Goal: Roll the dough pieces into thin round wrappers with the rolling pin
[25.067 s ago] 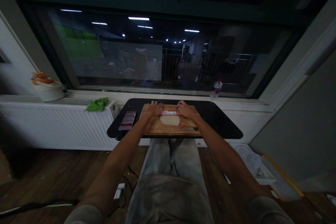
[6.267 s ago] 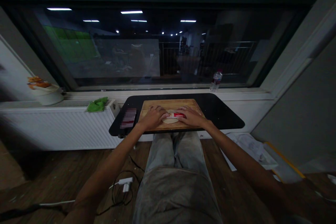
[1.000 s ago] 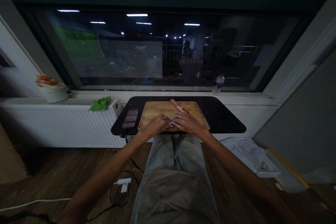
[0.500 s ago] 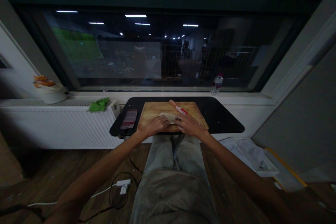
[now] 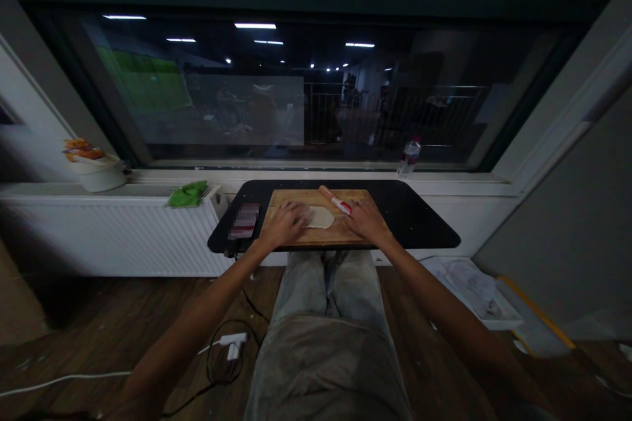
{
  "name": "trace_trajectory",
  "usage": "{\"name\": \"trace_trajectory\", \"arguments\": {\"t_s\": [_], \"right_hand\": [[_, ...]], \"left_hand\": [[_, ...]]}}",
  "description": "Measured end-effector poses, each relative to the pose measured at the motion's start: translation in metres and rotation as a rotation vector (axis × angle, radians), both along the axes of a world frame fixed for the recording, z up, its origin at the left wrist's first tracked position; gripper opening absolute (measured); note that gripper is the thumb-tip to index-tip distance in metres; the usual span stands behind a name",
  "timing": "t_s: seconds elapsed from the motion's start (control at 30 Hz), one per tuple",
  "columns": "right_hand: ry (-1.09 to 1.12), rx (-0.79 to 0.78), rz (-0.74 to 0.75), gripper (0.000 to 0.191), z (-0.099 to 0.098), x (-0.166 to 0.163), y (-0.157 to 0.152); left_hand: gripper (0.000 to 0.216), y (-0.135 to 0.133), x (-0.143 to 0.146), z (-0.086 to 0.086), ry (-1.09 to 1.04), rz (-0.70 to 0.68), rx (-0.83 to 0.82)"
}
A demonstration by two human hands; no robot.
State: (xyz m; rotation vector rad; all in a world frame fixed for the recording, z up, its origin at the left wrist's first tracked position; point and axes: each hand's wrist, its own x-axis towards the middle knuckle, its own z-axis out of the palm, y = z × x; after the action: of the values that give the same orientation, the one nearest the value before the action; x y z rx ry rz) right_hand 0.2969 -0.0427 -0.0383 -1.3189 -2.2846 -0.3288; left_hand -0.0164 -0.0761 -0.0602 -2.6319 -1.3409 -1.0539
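Observation:
A flat pale piece of dough lies on a wooden board on a small black table. My left hand lies on the board with its fingers stretched out against the dough's left edge, a little blurred. My right hand rests on the board to the right of the dough. A red-and-white roller lies slantwise from the board's far edge down to the right hand's fingertips. Whether the fingers grip it is hidden.
A phone-like object lies on the table's left part. A green cloth and a white pot sit on the radiator shelf at left. A water bottle stands on the sill. Cables and a plug lie on the floor.
Both hands were close together over the dough; they have spread apart, left hand to the dough's left edge, right hand to the right, and the dough now shows between them.

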Motion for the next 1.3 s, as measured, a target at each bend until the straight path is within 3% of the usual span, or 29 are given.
{"name": "trace_trajectory", "arguments": {"t_s": [0.1,0.23,0.3,0.47,0.57,0.63,0.8,0.93,1.1,1.3], "right_hand": [[-0.085,-0.199,-0.049,0.026,0.008,0.008,0.010],[-0.041,-0.334,0.022,0.044,0.024,0.003,0.011],[0.016,-0.332,0.143,0.049,0.028,-0.003,0.009],[0.006,-0.353,0.367,0.046,0.030,-0.016,0.009],[-0.004,-0.384,0.432,0.038,0.032,-0.024,0.011],[0.010,-0.372,0.395,0.039,0.032,-0.027,0.012],[-0.077,-0.334,0.092,0.051,0.031,-0.028,0.018],[-0.189,-0.415,0.065,0.061,0.030,-0.026,0.020],[-0.185,-0.427,0.064,0.067,0.025,-0.025,0.015],[-0.081,-0.347,-0.014,0.068,0.019,-0.033,-0.016]], "left_hand": [[0.044,0.002,-0.001,0.004,0.139,0.171,-0.159],[0.044,-0.008,0.007,0.007,0.216,0.181,-0.244],[0.041,-0.014,0.010,0.009,0.171,0.220,-0.194],[0.033,-0.012,0.013,0.029,-0.029,0.535,0.062],[0.037,0.002,0.019,0.047,0.103,0.474,0.070],[0.039,0.013,0.025,0.053,0.226,0.413,0.000],[0.046,0.040,0.028,0.053,0.432,0.372,-0.168],[0.053,0.047,0.013,0.047,0.507,0.353,-0.280],[0.053,0.027,-0.002,0.034,0.536,0.281,-0.287],[0.057,-0.010,0.005,0.025,0.491,0.375,-0.193]]}}
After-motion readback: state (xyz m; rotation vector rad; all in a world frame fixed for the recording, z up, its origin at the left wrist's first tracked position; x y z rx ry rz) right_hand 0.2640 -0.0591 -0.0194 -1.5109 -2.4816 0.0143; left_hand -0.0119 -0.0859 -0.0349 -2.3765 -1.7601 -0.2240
